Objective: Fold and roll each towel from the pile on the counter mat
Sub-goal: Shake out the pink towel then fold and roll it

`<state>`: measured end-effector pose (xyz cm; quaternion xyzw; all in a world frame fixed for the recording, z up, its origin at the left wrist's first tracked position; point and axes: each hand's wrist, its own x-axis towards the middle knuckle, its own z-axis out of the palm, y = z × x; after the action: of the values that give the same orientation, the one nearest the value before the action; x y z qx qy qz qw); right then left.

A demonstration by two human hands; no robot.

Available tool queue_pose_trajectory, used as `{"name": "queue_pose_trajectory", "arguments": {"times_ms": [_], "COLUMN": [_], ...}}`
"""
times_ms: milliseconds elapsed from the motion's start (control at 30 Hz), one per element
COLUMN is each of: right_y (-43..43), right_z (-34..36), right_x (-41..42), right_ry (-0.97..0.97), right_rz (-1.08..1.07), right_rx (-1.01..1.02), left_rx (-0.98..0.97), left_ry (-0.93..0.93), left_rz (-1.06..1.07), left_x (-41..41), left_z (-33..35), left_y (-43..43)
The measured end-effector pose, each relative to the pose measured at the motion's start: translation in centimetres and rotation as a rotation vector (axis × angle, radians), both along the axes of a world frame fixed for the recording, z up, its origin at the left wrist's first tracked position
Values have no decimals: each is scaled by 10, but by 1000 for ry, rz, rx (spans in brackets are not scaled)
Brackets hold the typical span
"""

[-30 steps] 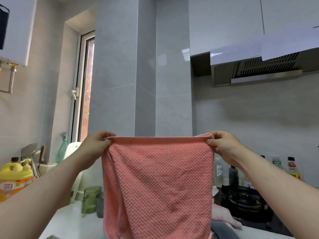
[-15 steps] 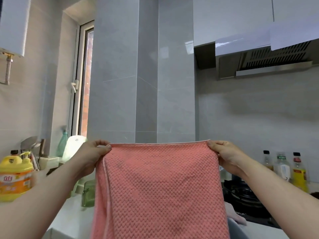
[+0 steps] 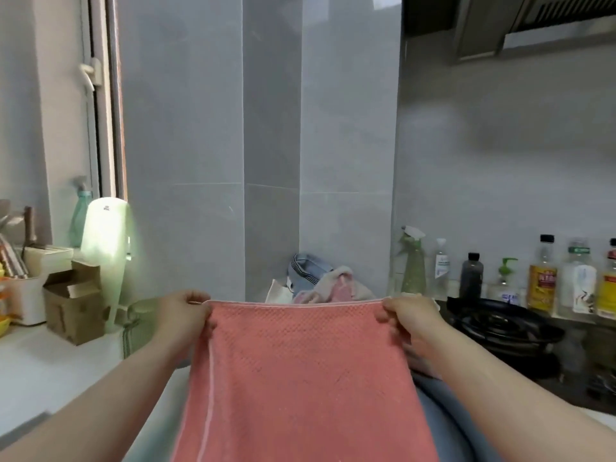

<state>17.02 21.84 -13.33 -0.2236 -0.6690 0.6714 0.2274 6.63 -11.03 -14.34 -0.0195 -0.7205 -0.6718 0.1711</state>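
Pink towel (image 3: 300, 371) stretched between left hand (image 3: 186, 315), right hand (image 3: 408, 316), corners pinched

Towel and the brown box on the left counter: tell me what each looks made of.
The towel looks like soft cloth, perhaps microfibre or cotton: matte pink, with a dimpled waffle weave and a paler stitched edge, and it drapes limply. The box looks like plain cardboard: dull brown and creased, with stiff flaps folded open.
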Motion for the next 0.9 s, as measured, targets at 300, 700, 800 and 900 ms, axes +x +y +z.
{"name": "queue_pose_trajectory", "arguments": {"times_ms": [300, 700, 800, 900], "right_y": [-18, -62, -65, -76], "right_z": [-65, -104, -104, -95], "right_x": [-14, 7, 10, 22], "right_ry": [123, -265, -267, -223], "right_rz": [259, 684, 662, 675], "right_rx": [385, 1592, 1604, 1515], "left_rx": [-278, -1383, -1254, -946], "left_ry": [38, 217, 192, 210], "left_rz": [-80, -591, -477, -213], "left_x": [-10, 6, 19, 42], "left_z": [-81, -106, -104, -98], "left_y": [26, 10, 5, -6]}}
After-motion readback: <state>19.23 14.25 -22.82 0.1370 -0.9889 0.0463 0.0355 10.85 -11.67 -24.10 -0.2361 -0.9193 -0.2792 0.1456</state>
